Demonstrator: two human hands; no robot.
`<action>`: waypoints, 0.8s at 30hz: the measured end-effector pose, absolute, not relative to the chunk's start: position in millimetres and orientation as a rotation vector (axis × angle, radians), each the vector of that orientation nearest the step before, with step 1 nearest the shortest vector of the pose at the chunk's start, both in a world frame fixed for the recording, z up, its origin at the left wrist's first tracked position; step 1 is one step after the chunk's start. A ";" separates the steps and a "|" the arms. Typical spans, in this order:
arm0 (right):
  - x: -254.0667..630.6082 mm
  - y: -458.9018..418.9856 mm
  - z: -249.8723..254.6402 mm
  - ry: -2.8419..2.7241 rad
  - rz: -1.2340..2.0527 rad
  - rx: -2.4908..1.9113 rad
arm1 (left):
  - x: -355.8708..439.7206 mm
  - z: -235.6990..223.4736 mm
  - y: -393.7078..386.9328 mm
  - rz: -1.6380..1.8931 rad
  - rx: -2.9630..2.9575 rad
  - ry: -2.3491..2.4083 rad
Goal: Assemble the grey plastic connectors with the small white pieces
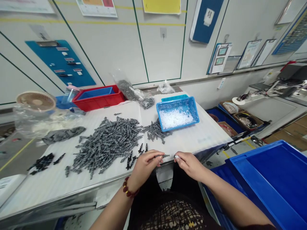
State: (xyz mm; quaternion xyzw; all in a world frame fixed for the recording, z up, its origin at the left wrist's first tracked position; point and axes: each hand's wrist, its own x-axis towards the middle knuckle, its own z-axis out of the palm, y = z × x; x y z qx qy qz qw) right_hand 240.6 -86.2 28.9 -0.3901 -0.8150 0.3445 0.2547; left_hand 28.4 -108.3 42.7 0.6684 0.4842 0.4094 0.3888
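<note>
Near the table's front edge, my left hand pinches a slim grey ribbed plastic part, its tip pointing right. A short gap away, my right hand is closed on a small white piece, with a dark end showing at the fingertips; its exact kind is too small to make out. A big heap of similar grey parts lies left of my hands. Several black parts lie beside my left hand. Beyond my hands, a blue bin full of small white rings sits tilted over a smaller grey pile.
Another black pile lies at the table's left, near a beige fan and plastic bags. A red bin and a bag of grey parts stand at the back. A large blue tray is on my right.
</note>
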 end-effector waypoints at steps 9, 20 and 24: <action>226.8 -98.5 48.1 -2.570 0.591 -1.104 | 29.2 35.7 -129.0 1.107 2.172 1.257; 219.1 -105.3 57.8 -2.798 0.417 -1.186 | 33.7 36.5 -133.8 0.990 2.346 1.200; 221.2 -104.2 54.4 -2.768 0.455 -1.173 | 32.0 36.0 -134.0 0.984 2.340 1.216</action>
